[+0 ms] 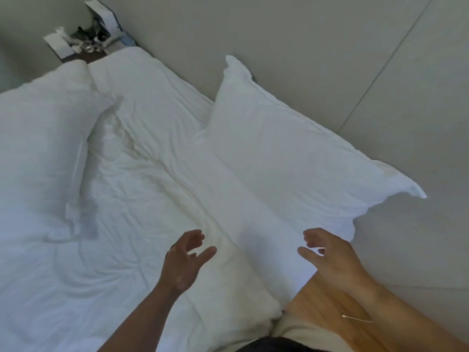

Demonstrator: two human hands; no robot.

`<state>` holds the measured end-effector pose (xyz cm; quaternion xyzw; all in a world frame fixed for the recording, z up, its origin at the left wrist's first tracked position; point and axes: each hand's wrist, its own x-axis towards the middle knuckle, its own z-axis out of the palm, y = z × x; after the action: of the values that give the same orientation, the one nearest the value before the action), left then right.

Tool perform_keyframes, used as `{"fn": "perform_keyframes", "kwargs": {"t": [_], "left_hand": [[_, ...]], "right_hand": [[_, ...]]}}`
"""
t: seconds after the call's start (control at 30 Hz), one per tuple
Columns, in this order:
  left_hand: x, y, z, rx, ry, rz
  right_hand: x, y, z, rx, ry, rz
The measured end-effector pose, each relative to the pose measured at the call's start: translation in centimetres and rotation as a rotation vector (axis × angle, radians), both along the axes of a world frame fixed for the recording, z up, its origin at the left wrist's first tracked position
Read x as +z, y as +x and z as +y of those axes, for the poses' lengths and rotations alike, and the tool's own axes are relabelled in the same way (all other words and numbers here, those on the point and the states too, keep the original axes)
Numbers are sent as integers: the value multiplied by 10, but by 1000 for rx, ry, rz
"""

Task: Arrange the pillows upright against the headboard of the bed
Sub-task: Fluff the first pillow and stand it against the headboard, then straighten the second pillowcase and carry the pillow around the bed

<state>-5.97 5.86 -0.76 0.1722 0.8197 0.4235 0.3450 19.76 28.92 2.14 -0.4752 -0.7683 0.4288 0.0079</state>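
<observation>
Your fingers [203, 252] were spread loose on both hands, gripping nothing. Left hand [184, 260] hovered over the rumpled duvet [142, 189], right hand [327, 255] by the bed's edge, palms facing each other. One pillow [286, 153] leaned on the headboard [304, 47] just ahead; another pillow [40, 148] lay far left. Cluttered nightstand [86, 44] sat in the corner.

left pillow [38, 138] blurred (cropped), nightstand clutter [83, 39] indistinct

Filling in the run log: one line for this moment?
hands: left open, right open, both empty | white fabric pillow leaning on grey headboard | second white pillow lying on bed
</observation>
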Motion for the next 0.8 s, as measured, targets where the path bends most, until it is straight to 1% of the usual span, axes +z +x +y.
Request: {"fn": "perform_keyframes", "kwargs": {"t": [0.13, 0.23, 0.4, 0.63, 0.8], "left_hand": [[4, 47, -61, 202, 61, -99], [6, 72, -88, 313, 65, -121], [6, 85, -113, 497, 34, -131], [6, 63, -130, 840, -2, -118], [-2, 3, -152, 974, 14, -130]], "right_hand": [[1, -6, -34, -20, -170, 78], [-5, -20, -52, 36, -207, 93], [-16, -64, -61, 253, -270, 50], [-26, -171, -64, 566, -304, -10], [-37, -275, -91, 626, -339, -33]]}}
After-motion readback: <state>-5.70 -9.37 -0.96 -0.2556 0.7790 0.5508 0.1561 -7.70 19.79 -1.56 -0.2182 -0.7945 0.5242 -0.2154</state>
